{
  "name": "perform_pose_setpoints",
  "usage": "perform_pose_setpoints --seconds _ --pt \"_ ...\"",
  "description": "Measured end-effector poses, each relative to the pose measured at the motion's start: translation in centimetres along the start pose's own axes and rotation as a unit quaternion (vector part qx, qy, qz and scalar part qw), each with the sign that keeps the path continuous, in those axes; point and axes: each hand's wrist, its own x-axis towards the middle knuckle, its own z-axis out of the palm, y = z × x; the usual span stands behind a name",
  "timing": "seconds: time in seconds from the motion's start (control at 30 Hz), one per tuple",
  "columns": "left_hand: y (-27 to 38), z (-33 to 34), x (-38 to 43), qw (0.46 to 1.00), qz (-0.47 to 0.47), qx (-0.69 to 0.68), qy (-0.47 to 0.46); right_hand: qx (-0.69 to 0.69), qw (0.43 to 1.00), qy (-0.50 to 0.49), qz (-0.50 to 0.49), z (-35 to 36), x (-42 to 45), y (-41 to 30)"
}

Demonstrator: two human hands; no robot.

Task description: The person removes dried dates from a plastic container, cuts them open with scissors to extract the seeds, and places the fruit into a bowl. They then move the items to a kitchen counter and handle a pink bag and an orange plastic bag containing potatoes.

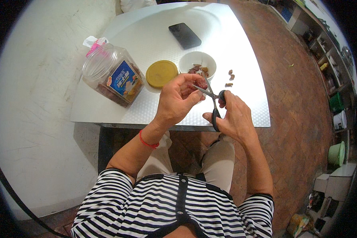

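Between the thumb and fingers of my left hand point(178, 96) is a wrinkled dark red dried fruit point(200, 83), which looks like a jujube. My right hand point(236, 114) grips the black loops of a pair of scissors point(211, 94). The scissor blades are spread, and they lie at the fruit by my left fingertips. Just beyond my hands stands a white bowl point(212, 61) with dark red and brown fruit pieces point(197, 69) in it; my left fingers hide its near side. Several small brown bits point(231, 76), perhaps pits, lie on the table to the right of the bowl.
On the white table point(154, 29), a yellow-gold round lid point(162, 73) lies left of the bowl. Farther left, an uncovered clear plastic jar point(116, 77) with a blue label leans, partly filled. Beyond the bowl is a black smartphone point(185, 35). Shelves point(330, 64) line the right side.
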Motion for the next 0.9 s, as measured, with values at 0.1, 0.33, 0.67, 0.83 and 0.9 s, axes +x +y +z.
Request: perform_pose_setpoints --seconds 0.1,0.33,0.67,0.83,0.9 --pt "-0.4 -0.1 0.3 1.0 0.008 0.009 0.004 -0.001 1.0 -0.002 -0.004 0.2 0.2 0.3" --pt "-0.8 -0.2 1.4 1.0 0.014 0.02 0.02 0.019 1.0 -0.017 0.004 0.3 1.0 1.0" --pt "-1.3 -0.2 3.3 0.998 -0.004 0.039 0.043 0.017 1.0 -0.004 0.002 0.6 2.3 1.9" --pt "-2.2 -0.5 4.2 0.997 -0.007 0.028 0.066 0.004 1.0 -0.02 0.017 0.7 3.3 2.0" --pt "-2.1 -0.8 4.5 0.997 -0.02 0.041 0.062 0.008 0.999 -0.032 0.03 0.9 3.7 2.3"
